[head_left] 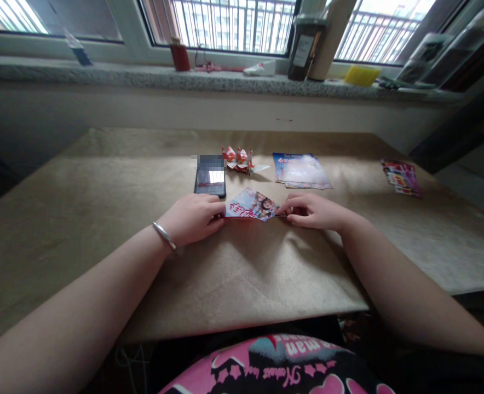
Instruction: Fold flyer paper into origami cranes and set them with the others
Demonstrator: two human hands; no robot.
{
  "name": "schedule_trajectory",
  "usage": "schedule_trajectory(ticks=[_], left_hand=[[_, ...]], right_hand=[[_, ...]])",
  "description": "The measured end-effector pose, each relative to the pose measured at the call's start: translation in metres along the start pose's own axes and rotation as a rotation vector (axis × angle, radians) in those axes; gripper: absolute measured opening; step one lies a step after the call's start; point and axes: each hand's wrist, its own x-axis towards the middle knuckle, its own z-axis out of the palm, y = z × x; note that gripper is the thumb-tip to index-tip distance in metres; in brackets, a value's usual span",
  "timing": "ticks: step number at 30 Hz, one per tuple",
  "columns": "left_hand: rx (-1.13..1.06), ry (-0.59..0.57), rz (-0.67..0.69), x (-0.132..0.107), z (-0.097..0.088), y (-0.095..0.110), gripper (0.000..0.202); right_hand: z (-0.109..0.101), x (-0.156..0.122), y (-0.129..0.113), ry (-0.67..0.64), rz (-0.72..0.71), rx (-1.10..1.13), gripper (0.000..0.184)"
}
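A folded sheet of printed paper (248, 206), with red lettering and a picture on it, lies between my hands on the table. My left hand (196, 216), a silver bangle at its wrist, has its fingers closed on the paper's left corner. At the right corner, my right hand (311, 210) pinches the paper between thumb and fingers. Just beyond my left hand lies a phone (210, 178), its upper part blurred out. Small folded paper figures (237, 158) in red and white stand beside the phone.
A stack of blue printed sheets (301, 169) lies beyond my right hand. More colourful printed papers (401, 178) are farther right on the covered table (234, 279). The window sill (135, 76) holds a red container (179, 56), a dark jar (305, 49) and a yellow item (362, 75).
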Motion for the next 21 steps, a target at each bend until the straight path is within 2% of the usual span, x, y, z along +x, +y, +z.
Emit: schedule_trajectory(ticks=[3, 8, 12, 21], left_hand=[[-0.026, 0.012, -0.039, 0.001, 0.001, 0.002, 0.026], [-0.104, 0.053, -0.141, 0.003, 0.007, 0.003, 0.029], [-0.143, 0.073, -0.204, 0.005, 0.012, 0.003, 0.025], [-0.168, 0.014, -0.3, 0.005, 0.011, 0.004, 0.025]], right_hand=[[0.003, 0.002, -0.001, 0.018, 0.014, -0.018, 0.029], [0.014, 0.01, -0.001, 0.165, 0.159, -0.074, 0.023], [0.021, 0.015, -0.001, 0.237, 0.221, -0.103, 0.019], [0.023, 0.017, -0.005, 0.257, 0.313, -0.144, 0.018]])
